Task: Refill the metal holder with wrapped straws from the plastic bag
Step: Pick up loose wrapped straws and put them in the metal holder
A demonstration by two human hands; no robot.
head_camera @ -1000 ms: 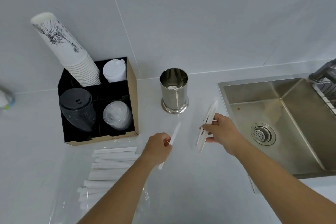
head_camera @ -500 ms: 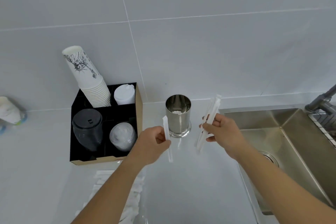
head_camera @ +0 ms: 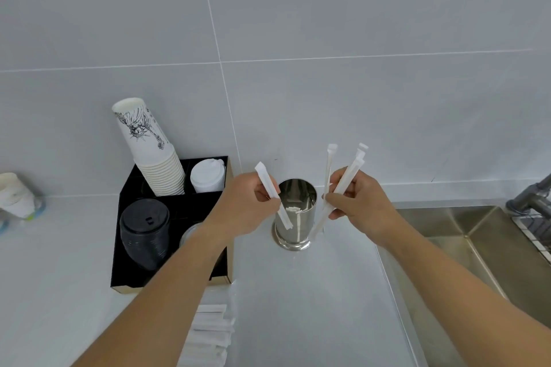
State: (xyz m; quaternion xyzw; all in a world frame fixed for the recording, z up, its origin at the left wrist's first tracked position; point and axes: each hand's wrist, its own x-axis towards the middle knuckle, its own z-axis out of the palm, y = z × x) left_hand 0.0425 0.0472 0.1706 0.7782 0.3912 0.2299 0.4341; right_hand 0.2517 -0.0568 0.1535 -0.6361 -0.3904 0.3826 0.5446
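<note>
The shiny metal holder (head_camera: 295, 229) stands on the white counter by the wall, with a few short white ends showing inside it. My left hand (head_camera: 246, 205) grips one wrapped straw (head_camera: 266, 180) just left of the holder, its lower end slanting across the rim. My right hand (head_camera: 359, 202) holds a small bunch of wrapped straws (head_camera: 347, 174) upright just right of the holder. More wrapped straws in the clear plastic bag (head_camera: 210, 334) lie at the bottom edge, partly hidden by my left forearm.
A black cardboard organiser (head_camera: 129, 232) at the left holds a leaning stack of paper cups (head_camera: 149, 149), white lids (head_camera: 207, 176) and black lids (head_camera: 146, 229). A steel sink (head_camera: 477, 250) lies to the right, with a faucet (head_camera: 533, 201) at its far edge.
Both hands have risen and closed in on the holder. The left hand's straw now slants over the rim. The view has tilted up toward the wall.
</note>
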